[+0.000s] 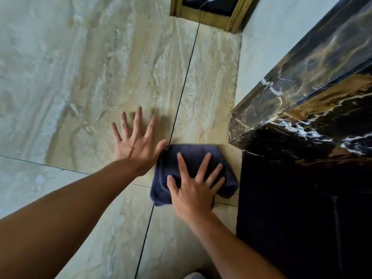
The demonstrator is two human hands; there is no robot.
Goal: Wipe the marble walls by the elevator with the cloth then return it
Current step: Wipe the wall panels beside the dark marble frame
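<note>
1. Beige marble wall (90,77): polished, veined, split by thin dark joints; wide bare expanse to the left.
2. Black marble surround (302,198): white-gold veining, sharp projecting corner close on the right.
3. Cloth (193,158): dark blue, folded, apparently terry, no legible label; flat against the wall beside the surround.
4. Right hand (193,190): splayed, pressing the cloth.
5. Left hand (136,143): spread flat on stone, thumb touching the cloth.

Pale beige veined marble panels (100,67) fill the view, split by thin dark joints (182,93). At three o'clock a glossy black marble surround (302,121) with white and gold veins juts out. At twelve o'clock sits a brass-coloured trim (203,17) framing dark stone.
</note>
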